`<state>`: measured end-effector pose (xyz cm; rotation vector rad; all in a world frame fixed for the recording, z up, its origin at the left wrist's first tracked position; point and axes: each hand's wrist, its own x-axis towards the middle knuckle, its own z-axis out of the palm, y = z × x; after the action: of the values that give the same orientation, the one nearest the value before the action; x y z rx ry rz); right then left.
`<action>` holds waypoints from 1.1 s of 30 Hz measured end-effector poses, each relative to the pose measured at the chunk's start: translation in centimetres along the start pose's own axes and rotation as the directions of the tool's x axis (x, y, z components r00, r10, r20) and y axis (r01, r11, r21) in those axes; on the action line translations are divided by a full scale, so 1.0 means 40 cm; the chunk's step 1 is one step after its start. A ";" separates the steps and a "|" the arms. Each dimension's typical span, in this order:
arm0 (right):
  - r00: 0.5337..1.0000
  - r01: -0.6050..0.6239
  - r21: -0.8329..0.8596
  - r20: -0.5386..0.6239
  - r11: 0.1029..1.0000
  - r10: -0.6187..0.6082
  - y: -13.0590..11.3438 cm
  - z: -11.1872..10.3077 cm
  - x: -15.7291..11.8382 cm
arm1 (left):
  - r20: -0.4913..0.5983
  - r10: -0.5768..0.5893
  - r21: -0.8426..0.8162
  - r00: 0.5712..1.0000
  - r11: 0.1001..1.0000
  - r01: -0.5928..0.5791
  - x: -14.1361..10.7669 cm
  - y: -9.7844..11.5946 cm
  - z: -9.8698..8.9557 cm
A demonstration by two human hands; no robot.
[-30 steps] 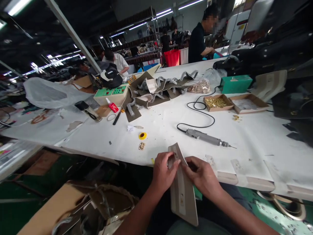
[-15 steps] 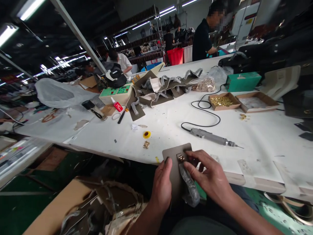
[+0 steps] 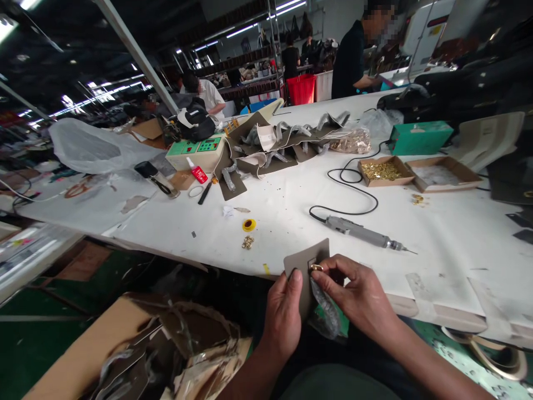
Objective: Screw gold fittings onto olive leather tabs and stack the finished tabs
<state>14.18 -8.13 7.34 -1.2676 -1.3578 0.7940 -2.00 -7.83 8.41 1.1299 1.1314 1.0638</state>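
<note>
A flat taupe panel (image 3: 300,265), rounded at its top corner, is gripped along its left edge by my left hand (image 3: 283,311), thumb on the face. A small gold metal fitting (image 3: 316,268) sits at a dark-outlined square on the panel. My right hand (image 3: 353,289) pinches that fitting between thumb and forefinger. Below it hangs a plastic-wrapped strap or handle (image 3: 327,308), with something green behind it. How the fitting joins the panel is hidden by my fingers.
On the white table (image 3: 233,250) lie a grey electric screwdriver (image 3: 362,232), a small pile of gold fittings (image 3: 247,243) and a yellow ring (image 3: 249,225). Similar panels (image 3: 275,144) lie behind, near a box of gold parts (image 3: 385,171). A carton (image 3: 95,344) stands lower left.
The panel has turned more edge-on and shifted slightly right in my left hand. My right fingers have closed in on the gold fitting, which now stands out at a different angle.
</note>
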 end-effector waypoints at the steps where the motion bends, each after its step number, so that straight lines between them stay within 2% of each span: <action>1: 0.998 0.061 -0.021 -0.034 0.998 -0.061 0.000 0.000 -0.001 | 0.000 0.003 0.004 1.000 1.000 -0.003 0.001 -0.001 0.001; 3: 0.982 0.146 -0.042 -0.114 0.988 -0.150 0.002 0.006 -0.005 | 0.000 0.012 0.007 1.000 1.000 -0.012 0.003 -0.004 0.006; 6: 0.964 0.188 -0.042 -0.184 0.981 -0.192 0.007 0.018 -0.011 | 0.010 0.018 -0.010 1.000 1.000 -0.018 0.008 -0.010 0.021; 9: 0.948 0.237 -0.058 -0.203 0.970 -0.244 0.014 0.025 -0.014 | 0.013 0.006 -0.035 1.000 0.999 -0.006 0.011 -0.014 0.038; 12: 0.930 0.296 -0.103 -0.193 0.949 -0.311 0.018 0.024 -0.014 | 0.003 0.031 0.010 1.000 0.999 -0.031 0.011 -0.009 0.046; 16: 0.917 0.358 -0.166 -0.125 0.919 -0.380 0.014 0.009 -0.012 | 0.033 0.119 0.174 0.992 0.977 -0.123 0.011 0.004 0.034; 19: 0.897 0.432 -0.237 0.017 0.870 -0.441 0.009 -0.017 0.003 | 0.048 0.145 0.279 0.988 0.948 -0.153 0.016 0.011 0.013; 23: 0.803 0.594 -0.286 0.266 0.752 -0.533 0.012 -0.063 0.035 | 0.146 0.076 0.301 0.986 0.946 -0.118 0.029 0.019 -0.009; 25: 0.755 0.650 -0.292 0.352 0.701 -0.553 0.017 -0.078 0.048 | 0.171 0.039 0.270 0.985 0.959 -0.085 0.036 0.022 -0.014; 28: 0.735 0.676 -0.323 0.366 0.663 -0.571 0.025 -0.082 0.054 | 0.148 0.000 0.188 0.989 0.982 -0.029 0.044 0.018 -0.016; 33: 0.783 0.623 -0.351 0.280 0.699 -0.556 0.042 -0.067 0.032 | 0.139 -0.096 0.000 0.986 0.995 0.097 0.052 -0.004 -0.019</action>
<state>17.36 -7.06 6.63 -0.9855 -2.0072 0.1287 -2.47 -5.72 7.95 1.1155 1.0605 0.8992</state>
